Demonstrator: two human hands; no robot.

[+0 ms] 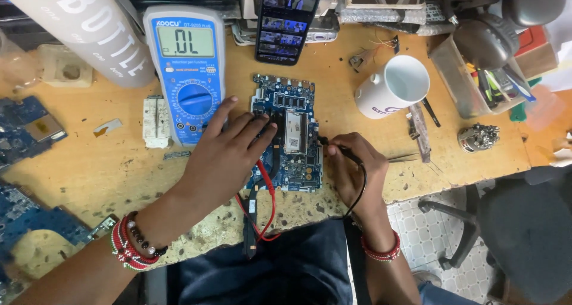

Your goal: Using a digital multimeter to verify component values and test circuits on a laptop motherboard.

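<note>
A blue laptop circuit board [292,111] lies on the worn wooden bench [107,174]. My left hand [223,156] rests flat on the board's left side, fingers spread, over a red test lead [269,189] that runs under the palm. My right hand [351,165] pinches a black probe [326,143] whose tip touches the board's right edge; its black wire loops down past my wrist. A blue and grey multimeter [187,72] lies just left of the board, its display lit.
A white mug [396,87] stands right of the board, a phone [286,19] leans behind it, a white bottle [89,28] lies at back left. Tweezers [405,158], a clear tool bin [476,78], other blue boards [27,129] at left, an office chair [518,227] at right.
</note>
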